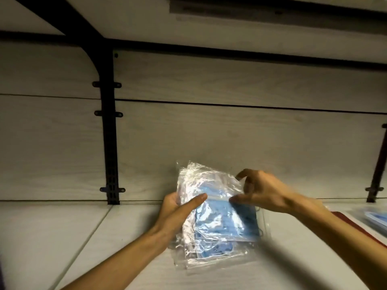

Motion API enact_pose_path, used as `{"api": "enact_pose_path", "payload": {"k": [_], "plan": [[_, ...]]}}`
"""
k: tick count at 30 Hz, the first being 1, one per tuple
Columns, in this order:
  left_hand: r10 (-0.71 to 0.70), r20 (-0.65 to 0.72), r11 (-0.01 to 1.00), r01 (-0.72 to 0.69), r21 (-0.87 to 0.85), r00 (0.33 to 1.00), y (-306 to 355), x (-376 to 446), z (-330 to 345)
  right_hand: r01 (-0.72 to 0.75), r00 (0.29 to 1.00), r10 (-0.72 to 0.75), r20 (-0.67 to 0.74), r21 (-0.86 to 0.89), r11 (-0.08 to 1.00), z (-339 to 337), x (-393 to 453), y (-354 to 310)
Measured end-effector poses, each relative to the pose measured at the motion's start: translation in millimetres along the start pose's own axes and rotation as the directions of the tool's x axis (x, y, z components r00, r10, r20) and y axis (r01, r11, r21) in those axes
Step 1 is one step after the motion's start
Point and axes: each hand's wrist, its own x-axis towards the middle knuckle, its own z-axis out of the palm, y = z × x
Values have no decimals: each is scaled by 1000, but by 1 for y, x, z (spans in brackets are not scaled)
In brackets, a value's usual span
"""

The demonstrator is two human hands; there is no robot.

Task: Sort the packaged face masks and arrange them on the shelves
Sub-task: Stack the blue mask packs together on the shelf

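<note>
At the left of the frame a black upright bracket (110,143) runs down the pale back panel to the shelf surface (62,237), which is bare on this side, likely the spot meant for the sorted packs. Low in the centre, the left hand (178,214) grips the left edge of a stack of packaged face masks (217,218), thumb laid across the front and fingers curled behind, so the slippery clear sleeves stay fanned upright and cannot slide apart. The blue masks show through the glossy plastic, and the stack is held just above the shelf, leaning toward the back panel. Right of centre, the right hand (259,191) pinches the top right corner of the front pack between thumb and narrowly curled fingers, seemingly to peel one pack off the bundle for sorting; motion blur hides exactly which fingers touch. At the far right edge another pile of blue masks (377,220) lies on the shelf beside a dark red strip (354,225), probably a group already set down.
</note>
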Motion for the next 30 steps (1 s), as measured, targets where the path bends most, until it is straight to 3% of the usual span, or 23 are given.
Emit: {"api": "enact_pose_path", "payload": {"k": [4, 6, 9, 12, 14, 17, 21, 25, 30], "plan": [[-66, 16, 995, 65, 72, 998, -1, 0, -1, 11, 985, 10, -173, 121, 993, 14, -10, 19], [-77, 25, 993, 74, 89, 997, -5, 4, -4, 1, 963, 81, -255, 304, 953, 20, -16, 28], [-80, -9, 991, 80, 107, 997, -10, 8, -6, 6, 945, 214, -247, 669, 743, 31, -25, 26], [-52, -28, 993, 55, 105, 998, -14, 12, -7, -29, 929, 334, -160, 868, 496, 46, -28, 22], [-51, -46, 995, 55, 80, 998, -17, 15, -8, -81, 922, 378, -85, 912, 402, 54, -29, 19], [-9, -72, 999, 13, 50, 997, -18, 16, -9, -225, 908, 395, 136, 956, 187, 60, -30, 17], [-37, -90, 997, 43, 58, 995, -19, 13, -6, -385, 898, 267, 349, 918, 97, 71, -35, 14], [-106, -72, 994, 108, 23, 992, -16, 13, -2, -424, 865, 315, 391, 905, 39, 70, -36, 20], [-136, -128, 990, 141, 30, 982, -20, 19, -7, -337, 859, 391, 331, 940, -55, 65, -39, 31]]}}
